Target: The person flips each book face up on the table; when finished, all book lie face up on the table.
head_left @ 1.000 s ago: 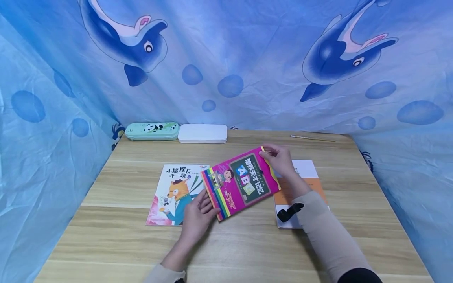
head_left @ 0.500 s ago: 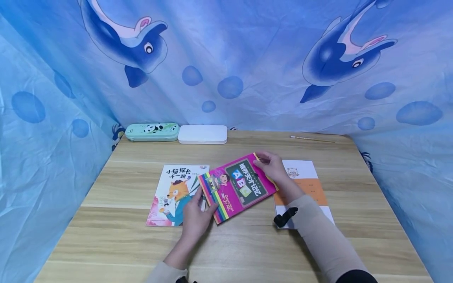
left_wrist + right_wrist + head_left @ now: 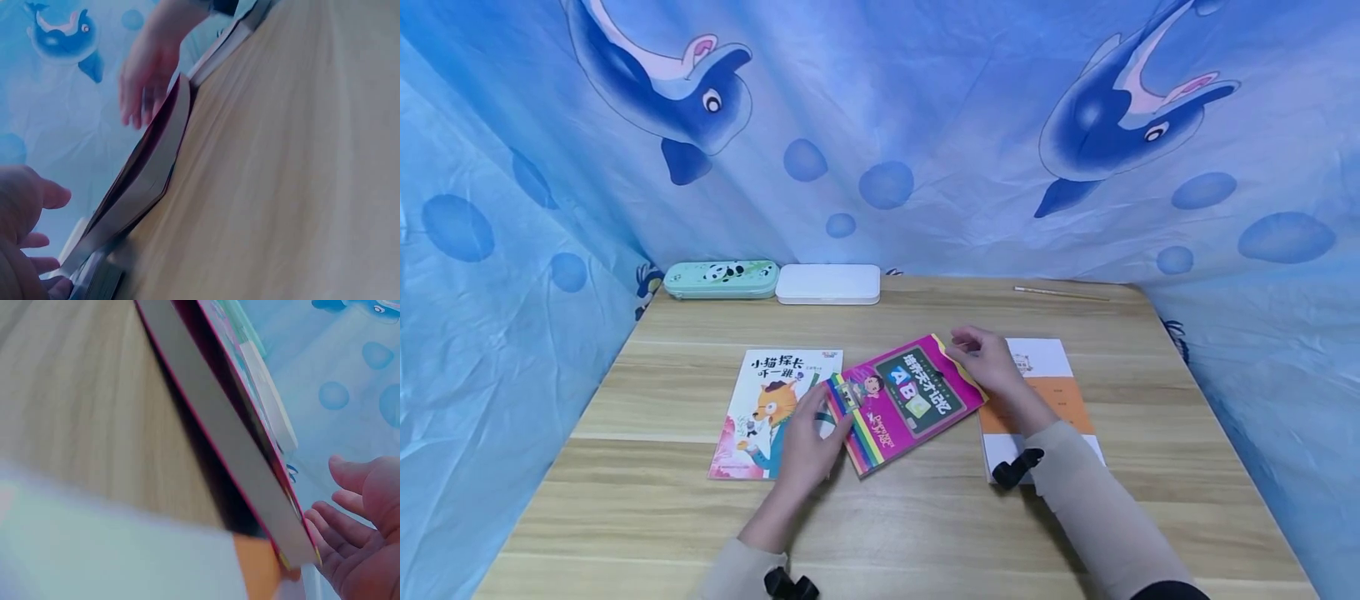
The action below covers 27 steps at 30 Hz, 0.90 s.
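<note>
A thick pink book [image 3: 910, 404] with ABC on its cover lies slanted in the middle of the table. Its right corner overlaps an orange-and-white book [image 3: 1060, 400]; its left end reaches the edge of a picture book [image 3: 752, 417] with an orange cat. My left hand [image 3: 807, 446] is at the pink book's left end, thumb raised and fingers spread in the left wrist view. At the upper right corner is my right hand [image 3: 988, 362]; its fingers lie near the edge, thumb apart, in the right wrist view. The cover's free edge gapes slightly above the pages [image 3: 219, 434].
At the table's back left stand a green panda pencil case [image 3: 721, 280] and a white flat case [image 3: 827, 284], side by side. A pencil [image 3: 1060, 293] lies at the back right. A blue dolphin-printed curtain [image 3: 880, 108] surrounds the wooden table [image 3: 910, 533].
The pink book has come down and slightly nearer to me. My right hand has let go of its corner, and my left thumb has lifted off its cover.
</note>
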Each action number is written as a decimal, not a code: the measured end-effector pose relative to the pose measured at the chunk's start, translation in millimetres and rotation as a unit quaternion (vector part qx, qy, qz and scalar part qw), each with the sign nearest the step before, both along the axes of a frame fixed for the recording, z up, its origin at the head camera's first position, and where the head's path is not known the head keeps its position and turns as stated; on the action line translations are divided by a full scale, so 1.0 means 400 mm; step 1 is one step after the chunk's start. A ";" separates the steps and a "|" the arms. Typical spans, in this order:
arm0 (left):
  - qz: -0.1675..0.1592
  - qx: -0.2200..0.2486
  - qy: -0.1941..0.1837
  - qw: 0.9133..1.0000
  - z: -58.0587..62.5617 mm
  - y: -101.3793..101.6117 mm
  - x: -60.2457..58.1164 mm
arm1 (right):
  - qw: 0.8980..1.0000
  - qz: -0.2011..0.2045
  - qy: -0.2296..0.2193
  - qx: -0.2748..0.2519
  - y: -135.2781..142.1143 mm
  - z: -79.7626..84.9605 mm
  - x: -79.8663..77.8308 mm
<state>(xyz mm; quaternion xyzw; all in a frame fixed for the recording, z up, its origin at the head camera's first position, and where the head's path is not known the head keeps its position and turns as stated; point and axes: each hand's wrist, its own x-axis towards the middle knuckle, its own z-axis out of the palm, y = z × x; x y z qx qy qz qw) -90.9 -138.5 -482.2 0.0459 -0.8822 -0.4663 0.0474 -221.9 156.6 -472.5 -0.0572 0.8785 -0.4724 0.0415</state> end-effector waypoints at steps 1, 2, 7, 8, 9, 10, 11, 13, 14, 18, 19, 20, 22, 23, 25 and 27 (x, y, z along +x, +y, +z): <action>-0.003 -0.002 -0.004 1.000 0.001 -0.005 -0.005 | 1.000 0.003 0.006 0.012 0.008 -0.001 0.003; -0.006 -0.003 -0.004 1.000 0.001 -0.011 -0.009 | 1.000 0.007 0.010 0.022 0.015 -0.001 0.006; -0.017 -0.020 0.001 1.000 0.006 -0.032 -0.031 | 0.998 0.015 0.014 0.053 0.049 0.002 0.028; -0.019 -0.024 0.004 1.000 0.005 -0.036 -0.036 | 0.998 0.015 0.008 0.056 0.054 0.005 0.034; -0.020 -0.028 0.006 0.999 0.004 -0.039 -0.041 | 0.998 0.016 0.002 0.061 0.059 0.006 0.038; -0.022 -0.032 0.008 0.999 0.003 -0.042 -0.046 | 0.998 0.018 -0.005 0.066 0.064 0.008 0.043; -0.025 -0.034 0.012 0.999 0.001 -0.045 -0.052 | 0.997 0.019 -0.012 0.071 0.067 0.011 0.048; -0.030 -0.036 0.020 0.999 0.000 -0.049 -0.062 | 0.996 0.024 -0.029 0.077 0.075 0.016 0.057; -0.033 -0.036 0.022 0.999 0.000 -0.050 -0.068 | 0.996 0.025 -0.038 0.079 0.079 0.019 0.061; -0.046 -0.030 0.024 0.998 0.004 -0.051 -0.085 | 0.993 0.022 -0.085 0.078 0.092 0.033 0.079; -0.049 -0.029 0.018 0.998 0.006 -0.051 -0.087 | 0.992 0.020 -0.095 0.080 0.094 0.036 0.083; -0.051 -0.029 0.013 0.998 0.008 -0.052 -0.089 | 0.991 0.019 -0.108 0.081 0.095 0.040 0.088; -0.055 -0.030 0.001 0.998 0.012 -0.050 -0.090 | 0.988 0.022 -0.126 0.083 0.095 0.044 0.097; -0.056 -0.031 -0.003 0.998 0.013 -0.050 -0.090 | 0.987 0.027 -0.131 0.084 0.095 0.044 0.100; -0.059 -0.031 -0.002 0.998 0.013 -0.049 -0.089 | 0.986 0.031 -0.140 0.082 0.095 0.046 0.106; -0.063 -0.032 0.006 0.997 0.010 -0.047 -0.089 | 0.987 0.033 -0.135 0.080 0.095 0.045 0.109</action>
